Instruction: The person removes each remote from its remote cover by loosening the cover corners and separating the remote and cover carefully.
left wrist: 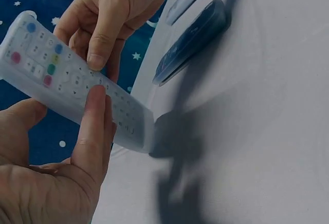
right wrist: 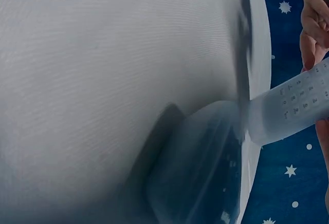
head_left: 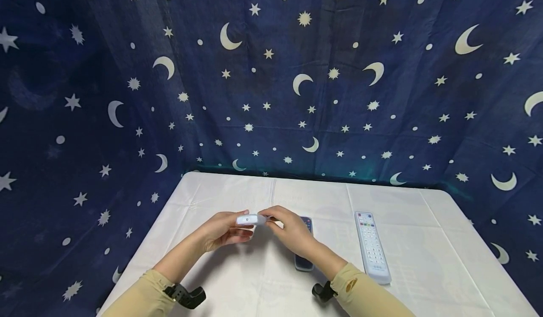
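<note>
Both hands hold a white remote control (left wrist: 72, 82) in a translucent cover up above the table; in the head view its end (head_left: 250, 219) faces the camera. My left hand (head_left: 225, 228) grips it with the thumb at one edge and the fingers across the button side, as the left wrist view shows. My right hand (head_left: 292, 230) pinches the opposite edge, thumb on the buttons. Coloured and small grey buttons line its face. Under the right forearm lies a dark remote (head_left: 303, 263) in a clear cover, partly hidden by that arm.
Another white remote (head_left: 372, 246) lies buttons up on the right side of the table. A white cloth covers the table (head_left: 428, 260). Behind and to the left hangs a dark blue curtain (head_left: 275, 81) with moons and stars.
</note>
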`<state>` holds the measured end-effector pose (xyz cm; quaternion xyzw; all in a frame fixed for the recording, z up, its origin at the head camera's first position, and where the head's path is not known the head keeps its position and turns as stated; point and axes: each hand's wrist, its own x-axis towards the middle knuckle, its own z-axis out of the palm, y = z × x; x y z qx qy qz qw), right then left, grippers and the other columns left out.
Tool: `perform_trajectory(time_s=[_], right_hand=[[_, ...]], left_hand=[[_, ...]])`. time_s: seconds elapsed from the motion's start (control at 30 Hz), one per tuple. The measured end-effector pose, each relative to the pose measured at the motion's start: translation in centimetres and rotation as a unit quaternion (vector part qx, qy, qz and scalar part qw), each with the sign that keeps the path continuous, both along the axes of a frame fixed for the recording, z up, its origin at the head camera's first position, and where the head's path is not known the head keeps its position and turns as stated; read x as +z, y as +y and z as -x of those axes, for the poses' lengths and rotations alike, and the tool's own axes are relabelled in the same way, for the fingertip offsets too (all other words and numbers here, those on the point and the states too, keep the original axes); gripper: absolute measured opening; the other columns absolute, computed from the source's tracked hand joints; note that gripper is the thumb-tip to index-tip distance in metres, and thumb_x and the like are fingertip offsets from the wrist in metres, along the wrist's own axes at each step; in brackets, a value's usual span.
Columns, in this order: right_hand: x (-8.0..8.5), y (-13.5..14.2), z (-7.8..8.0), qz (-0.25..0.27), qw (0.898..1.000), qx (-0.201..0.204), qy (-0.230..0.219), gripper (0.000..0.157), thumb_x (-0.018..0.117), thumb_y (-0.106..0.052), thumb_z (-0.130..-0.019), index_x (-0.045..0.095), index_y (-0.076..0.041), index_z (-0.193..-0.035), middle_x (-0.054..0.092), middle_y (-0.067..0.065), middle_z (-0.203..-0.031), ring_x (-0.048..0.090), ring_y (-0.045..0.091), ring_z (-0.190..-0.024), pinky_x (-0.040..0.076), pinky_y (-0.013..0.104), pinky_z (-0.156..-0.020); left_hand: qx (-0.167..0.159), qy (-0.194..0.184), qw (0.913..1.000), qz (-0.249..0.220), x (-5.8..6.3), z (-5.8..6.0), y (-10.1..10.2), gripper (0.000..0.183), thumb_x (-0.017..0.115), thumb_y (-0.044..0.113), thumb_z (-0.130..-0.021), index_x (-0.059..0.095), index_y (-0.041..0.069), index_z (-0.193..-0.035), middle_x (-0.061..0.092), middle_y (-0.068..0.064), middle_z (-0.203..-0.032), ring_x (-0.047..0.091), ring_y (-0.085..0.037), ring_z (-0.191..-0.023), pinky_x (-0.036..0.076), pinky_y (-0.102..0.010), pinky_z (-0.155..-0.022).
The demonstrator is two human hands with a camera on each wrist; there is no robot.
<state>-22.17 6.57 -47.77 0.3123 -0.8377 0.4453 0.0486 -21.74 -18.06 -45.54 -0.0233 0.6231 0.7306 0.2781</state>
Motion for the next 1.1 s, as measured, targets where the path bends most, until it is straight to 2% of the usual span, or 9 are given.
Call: perform_trajectory(time_s=[0.17, 0.27, 0.37, 0.47, 0.63, 0.73, 0.8, 1.0, 1.1], right_hand=[[-0.3, 0.1, 0.0, -0.012, 0.999, 0.006, 0.034, 0.029, 0.07, -0.009, -0.097, 0.071, -0.026, -0.121, 0.066, -0.012, -0.125, 0.061, 0.011, -0.118, 0.053, 0.041, -0.099], [-0.5, 0.1, 0.0, -0.023, 0.998, 0.005, 0.056, 0.03, 0.072, -0.006, -0.095, 0.072, -0.025, -0.119, 0.065, -0.009, -0.127, 0.058, 0.013, -0.124, 0.049, 0.038, -0.104], [-0.7, 0.2, -0.1, -0.024, 0.998, -0.002, 0.06, 0.029, 0.073, -0.004, -0.094, 0.073, -0.023, -0.117, 0.065, -0.006, -0.129, 0.056, 0.016, -0.127, 0.047, 0.039, -0.106], [-0.9, 0.3, -0.1, -0.004, 0.999, -0.009, 0.033, 0.029, 0.073, -0.004, -0.094, 0.073, -0.021, -0.117, 0.064, -0.004, -0.13, 0.056, 0.018, -0.127, 0.05, 0.039, -0.103], [-1.2, 0.4, -0.1, 0.049, 0.996, -0.039, -0.064, 0.035, 0.072, -0.008, -0.096, 0.067, -0.018, -0.129, 0.061, -0.002, -0.133, 0.06, 0.022, -0.123, 0.055, 0.033, -0.095], [-1.2, 0.4, 0.1, 0.085, 0.988, -0.058, -0.118, 0.041, 0.069, -0.01, -0.099, 0.06, -0.015, -0.139, 0.059, 0.003, -0.138, 0.061, 0.026, -0.122, 0.055, 0.034, -0.094], [-1.1, 0.3, 0.2, 0.119, 0.978, -0.06, -0.162, 0.047, 0.068, -0.012, -0.1, 0.054, -0.01, -0.145, 0.058, 0.01, -0.141, 0.062, 0.029, -0.121, 0.056, 0.035, -0.092], [-0.7, 0.0, 0.4, 0.214, 0.932, -0.054, -0.287, 0.07, 0.068, -0.015, -0.099, 0.031, 0.004, -0.156, 0.05, 0.027, -0.145, 0.064, 0.032, -0.117, 0.058, 0.041, -0.091], [-0.5, -0.2, 0.4, 0.235, 0.92, -0.049, -0.311, 0.072, 0.068, -0.014, -0.098, 0.029, 0.008, -0.155, 0.054, 0.029, -0.14, 0.065, 0.032, -0.115, 0.056, 0.046, -0.093]], left_hand=[[-0.017, -0.008, 0.9995, -0.024, -0.1, -0.1, 0.0, 0.051, 0.061, 0.021, -0.104, 0.046, -0.017, -0.135, 0.07, -0.014, -0.097, 0.073, -0.017, -0.083, 0.06, -0.027, -0.079], [-0.026, -0.006, 0.9993, -0.027, -0.3, -0.2, 0.2, 0.052, 0.058, 0.016, -0.105, 0.041, -0.017, -0.141, 0.069, -0.011, -0.098, 0.072, -0.014, -0.081, 0.059, -0.022, -0.072], [-0.029, -0.003, 0.9991, -0.032, -0.5, -0.2, 0.3, 0.056, 0.057, 0.013, -0.106, 0.033, -0.017, -0.147, 0.068, -0.013, -0.105, 0.071, -0.015, -0.086, 0.059, -0.023, -0.074], [-0.026, -0.001, 0.9991, -0.033, -0.6, -0.2, 0.4, 0.06, 0.057, 0.011, -0.105, 0.027, -0.015, -0.151, 0.066, -0.016, -0.115, 0.071, -0.02, -0.096, 0.06, -0.029, -0.08], [-0.008, 0.015, 0.9998, -0.007, -0.8, -0.3, 0.5, 0.065, 0.064, 0.007, -0.101, 0.03, -0.01, -0.153, 0.06, -0.018, -0.13, 0.07, -0.023, -0.101, 0.06, -0.036, -0.082], [0.003, 0.03, 0.9994, 0.02, -1.0, -0.4, 0.7, 0.068, 0.069, 0.007, -0.097, 0.034, -0.006, -0.154, 0.054, -0.017, -0.14, 0.069, -0.022, -0.097, 0.061, -0.033, -0.077], [0.01, 0.042, 0.9983, 0.04, -1.1, -0.4, 0.8, 0.07, 0.072, 0.007, -0.095, 0.036, -0.003, -0.154, 0.05, -0.017, -0.145, 0.067, -0.02, -0.096, 0.06, -0.032, -0.075], [0.022, 0.079, 0.9936, 0.078, -1.5, -0.4, 1.3, 0.073, 0.075, 0.006, -0.091, 0.039, 0.002, -0.155, 0.044, -0.019, -0.149, 0.064, -0.024, -0.101, 0.059, -0.041, -0.082], [0.025, 0.098, 0.9908, 0.09, -1.8, -0.5, 1.5, 0.072, 0.076, 0.006, -0.091, 0.041, 0.004, -0.154, 0.045, -0.017, -0.149, 0.064, -0.026, -0.103, 0.059, -0.045, -0.085]])
